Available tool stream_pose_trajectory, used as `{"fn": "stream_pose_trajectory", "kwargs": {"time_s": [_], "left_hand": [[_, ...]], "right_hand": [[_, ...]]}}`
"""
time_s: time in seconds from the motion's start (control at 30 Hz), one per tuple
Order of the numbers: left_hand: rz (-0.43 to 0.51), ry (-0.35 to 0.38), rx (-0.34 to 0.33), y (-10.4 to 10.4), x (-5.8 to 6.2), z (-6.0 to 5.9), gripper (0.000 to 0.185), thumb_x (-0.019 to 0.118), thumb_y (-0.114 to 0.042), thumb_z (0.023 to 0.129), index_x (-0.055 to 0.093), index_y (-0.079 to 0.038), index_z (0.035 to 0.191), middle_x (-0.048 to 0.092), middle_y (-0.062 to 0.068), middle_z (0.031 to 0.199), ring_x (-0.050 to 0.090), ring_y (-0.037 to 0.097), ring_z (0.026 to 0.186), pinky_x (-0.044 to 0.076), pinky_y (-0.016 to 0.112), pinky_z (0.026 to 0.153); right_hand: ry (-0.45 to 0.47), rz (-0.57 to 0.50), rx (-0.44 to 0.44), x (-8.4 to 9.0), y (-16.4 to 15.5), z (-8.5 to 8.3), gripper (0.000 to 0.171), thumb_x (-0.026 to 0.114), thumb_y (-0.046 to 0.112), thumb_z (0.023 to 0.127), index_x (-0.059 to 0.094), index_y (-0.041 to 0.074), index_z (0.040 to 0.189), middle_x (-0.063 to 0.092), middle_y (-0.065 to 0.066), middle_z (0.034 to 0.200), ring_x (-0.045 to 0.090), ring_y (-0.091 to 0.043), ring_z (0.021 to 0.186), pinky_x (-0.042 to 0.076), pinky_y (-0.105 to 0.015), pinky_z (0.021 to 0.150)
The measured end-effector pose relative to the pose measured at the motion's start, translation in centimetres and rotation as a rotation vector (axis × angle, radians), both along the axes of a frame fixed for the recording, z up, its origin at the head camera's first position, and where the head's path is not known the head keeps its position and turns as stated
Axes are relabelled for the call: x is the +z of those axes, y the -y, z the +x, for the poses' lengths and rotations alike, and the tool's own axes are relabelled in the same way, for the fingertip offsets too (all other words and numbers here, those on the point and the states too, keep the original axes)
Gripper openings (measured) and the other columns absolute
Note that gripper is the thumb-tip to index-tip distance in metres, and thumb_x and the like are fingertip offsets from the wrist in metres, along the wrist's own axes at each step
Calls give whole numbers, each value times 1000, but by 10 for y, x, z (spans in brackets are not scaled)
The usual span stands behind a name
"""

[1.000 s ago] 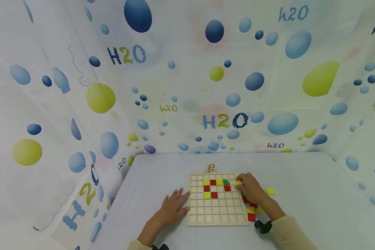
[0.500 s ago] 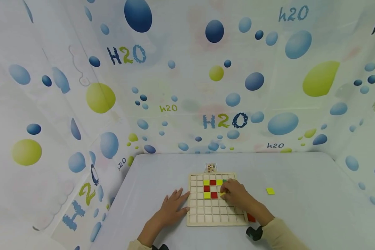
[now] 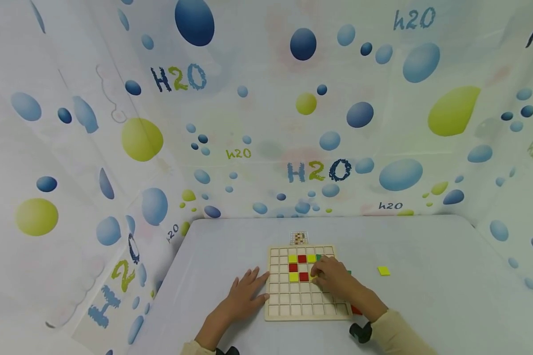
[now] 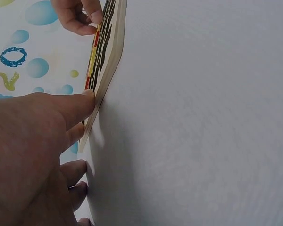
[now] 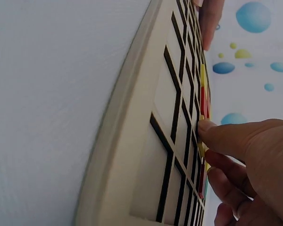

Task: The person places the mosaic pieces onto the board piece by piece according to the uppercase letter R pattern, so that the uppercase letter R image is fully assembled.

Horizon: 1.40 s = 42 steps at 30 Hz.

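A wooden grid board [image 3: 295,298] lies on the white table, with several red and yellow square tiles set in its upper cells. Part of a green tile [image 3: 318,257] shows behind my right hand [image 3: 335,280]. Over the board, that hand pinches a yellow tile [image 5: 201,149] between thumb and fingertips, beside a red tile [image 3: 304,277]; in the head view its fingers mostly cover the yellow one. My left hand [image 3: 245,297] has its fingers spread, and the thumb and fingertips touch the board's left edge. In the left wrist view its thumb [image 4: 78,108] lies against the rim.
Behind the board lies a small printed pattern card [image 3: 299,238]. A loose yellow tile [image 3: 384,271] is on the table to the right. Past the board's right edge, a red tile [image 3: 357,310] shows partly under my right forearm. A patterned curtain [image 3: 266,123] surrounds the table.
My right hand has moved left from the board's right edge to the middle cells, carrying the yellow tile. Over the last half second it has barely shifted. The left hand stays in place.
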State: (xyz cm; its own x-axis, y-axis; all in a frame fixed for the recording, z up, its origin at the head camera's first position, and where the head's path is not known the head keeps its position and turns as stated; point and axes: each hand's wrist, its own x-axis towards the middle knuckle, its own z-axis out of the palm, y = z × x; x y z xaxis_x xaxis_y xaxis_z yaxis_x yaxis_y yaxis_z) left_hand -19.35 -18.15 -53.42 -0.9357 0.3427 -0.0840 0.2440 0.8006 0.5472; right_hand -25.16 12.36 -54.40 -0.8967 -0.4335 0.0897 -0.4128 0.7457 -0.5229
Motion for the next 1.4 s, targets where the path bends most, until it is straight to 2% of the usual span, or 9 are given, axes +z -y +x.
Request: {"fn": "stream_pose_trajectory", "kwargs": {"time_s": [0.23,0.4,0.5,0.63,0.7,0.9,1.13,1.4], "left_hand": [[4,-6,-4,0,-1,-1,63,65,-37,105,47,-11,159,33,25,169,25,51,157,12,79,120],[4,-5,-8,0,1,-1,63,65,-37,105,47,-11,159,33,26,169,25,51,157,12,79,120],[9,-4,-7,0,1,0,63,64,-37,105,47,-10,159,32,26,169,24,51,157,12,79,120],[4,-5,-8,1,-1,0,63,64,-38,105,47,-11,159,32,25,169,24,51,157,12,79,120],[0,-4,-9,2,-2,0,63,64,-38,105,46,-12,160,32,25,169,24,51,157,13,79,120],[9,-6,-11,2,-4,-1,63,64,-38,105,46,-12,160,32,25,169,24,50,157,13,79,121],[-8,-18,-22,3,-9,-3,65,63,-41,106,45,-13,161,32,25,169,25,50,157,14,78,120],[-18,-15,-3,3,-10,-4,64,63,-42,105,45,-16,161,31,22,170,24,48,159,13,76,122]], "right_hand": [[99,-84,-95,12,-25,-8,10,77,17,98,73,20,107,62,3,109,57,-17,101,56,-42,95],[125,-68,-183,23,-59,-18,23,75,18,99,70,11,120,63,-6,114,60,-22,103,59,-44,94],[192,-32,-225,24,-73,-22,24,78,20,96,69,9,116,64,-9,111,60,-24,100,61,-45,91],[312,13,-213,16,-82,-23,25,82,24,93,68,11,109,64,-8,108,58,-24,98,59,-44,89],[342,12,-202,11,-83,-22,23,82,23,93,67,13,108,63,-6,106,57,-23,97,59,-42,89],[293,-14,-220,3,-81,-22,16,76,15,97,66,11,109,59,-7,103,56,-22,94,58,-39,86],[269,-17,-262,0,-81,-21,23,77,15,96,66,8,115,57,-10,108,57,-23,98,59,-44,91],[225,-43,-266,-6,-79,-16,24,76,14,97,66,8,118,55,-7,105,55,-20,95,59,-39,91]]}}
